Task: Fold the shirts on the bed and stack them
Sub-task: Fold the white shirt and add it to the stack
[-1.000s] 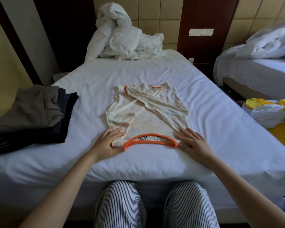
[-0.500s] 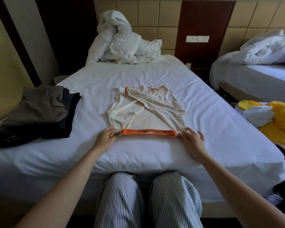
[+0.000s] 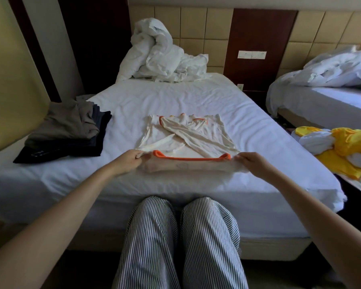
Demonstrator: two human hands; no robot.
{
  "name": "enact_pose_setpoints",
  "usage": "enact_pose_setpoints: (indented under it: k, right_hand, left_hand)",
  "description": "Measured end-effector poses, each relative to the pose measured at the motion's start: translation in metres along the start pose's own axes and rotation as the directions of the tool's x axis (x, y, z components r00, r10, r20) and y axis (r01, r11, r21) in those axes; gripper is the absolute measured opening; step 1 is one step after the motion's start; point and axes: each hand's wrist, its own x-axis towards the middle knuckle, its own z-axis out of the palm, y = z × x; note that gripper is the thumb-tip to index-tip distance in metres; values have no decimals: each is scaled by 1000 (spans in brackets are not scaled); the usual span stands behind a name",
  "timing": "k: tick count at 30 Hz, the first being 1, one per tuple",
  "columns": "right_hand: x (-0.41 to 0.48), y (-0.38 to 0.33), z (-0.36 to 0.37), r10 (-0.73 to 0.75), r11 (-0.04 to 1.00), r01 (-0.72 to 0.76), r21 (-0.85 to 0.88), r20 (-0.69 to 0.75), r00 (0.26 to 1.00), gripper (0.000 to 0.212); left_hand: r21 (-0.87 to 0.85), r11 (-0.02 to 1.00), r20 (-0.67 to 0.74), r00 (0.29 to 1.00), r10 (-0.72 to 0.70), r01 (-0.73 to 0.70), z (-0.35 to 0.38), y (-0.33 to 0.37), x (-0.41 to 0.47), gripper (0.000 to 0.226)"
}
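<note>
A cream shirt with orange trim lies on the white bed, its sleeves crossed over the body. Its near end with the orange collar is lifted off the sheet. My left hand pinches the left corner of that end, and my right hand pinches the right corner. A stack of folded dark and grey-brown clothes sits on the bed's left side.
A bunched white duvet lies at the head of the bed. To the right, yellow and white clothes are piled beside a second bed. My striped-trousered knees are against the bed's near edge.
My hands went from lying flat beside the collar to pinching the shirt's near corners. The collar end has come up off the sheet and moved away from me.
</note>
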Motion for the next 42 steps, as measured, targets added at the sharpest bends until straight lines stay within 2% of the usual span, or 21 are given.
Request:
enact_pose_setpoints:
  k: [5, 9, 11, 15, 18, 21, 24, 28, 31, 34, 37, 39, 42]
  right_hand:
    - [25, -24, -31, -36, 998, 38, -48, 42, 998, 25]
    - [62, -33, -51, -5, 1000, 7, -21, 101, 995, 27]
    - [89, -35, -56, 25, 1000, -27, 15, 91, 996, 28]
    - [158, -35, -47, 100, 991, -100, 93, 0, 995, 25]
    - [212, -29, -33, 144, 984, -135, 117, -74, 987, 21]
    - [262, -14, -19, 149, 987, -144, 72, -64, 987, 21]
    - [303, 7, -4, 166, 983, -162, 89, -38, 985, 22]
    - [358, 33, 13, 184, 970, -172, 169, -56, 981, 20]
    - [392, 56, 31, 199, 973, -190, 133, -64, 978, 18]
    - [410, 83, 59, 194, 981, -191, 36, -110, 975, 19]
    - [414, 100, 75, 154, 988, -150, 38, -256, 954, 20]
    - [413, 100, 76, 146, 989, -146, 20, -281, 949, 20]
    - [409, 84, 69, 133, 970, -186, -156, -301, 944, 23]
  left_hand:
    - [-66, 997, 13, 999, -47, 48, -18, 23, 18, 39]
    - [-188, 977, 139, 987, -74, 100, -39, 24, 52, 42]
    - [-232, 964, 145, 985, -95, 128, -48, 26, 78, 40]
    - [-227, 957, 2, 983, -183, 179, -54, 31, 141, 29]
    - [-223, 954, -133, 964, -231, 198, -50, 29, 191, 32]
    - [-153, 970, -276, 935, -224, 187, -43, 18, 241, 40]
    - [-8, 984, -365, 916, -166, 176, -37, -2, 287, 40]
    - [59, 983, -440, 889, -130, 173, -26, -29, 339, 41]
    - [141, 966, -411, 900, -144, 219, -7, -52, 369, 32]
    - [281, 910, -421, 891, -168, 304, 19, -77, 385, 30]
    - [395, 853, -483, 867, -124, 342, 30, -84, 389, 31]
    - [434, 825, -480, 868, -127, 361, 29, -80, 389, 33]
    - [599, 726, -442, 895, -53, 339, 27, -68, 386, 33]
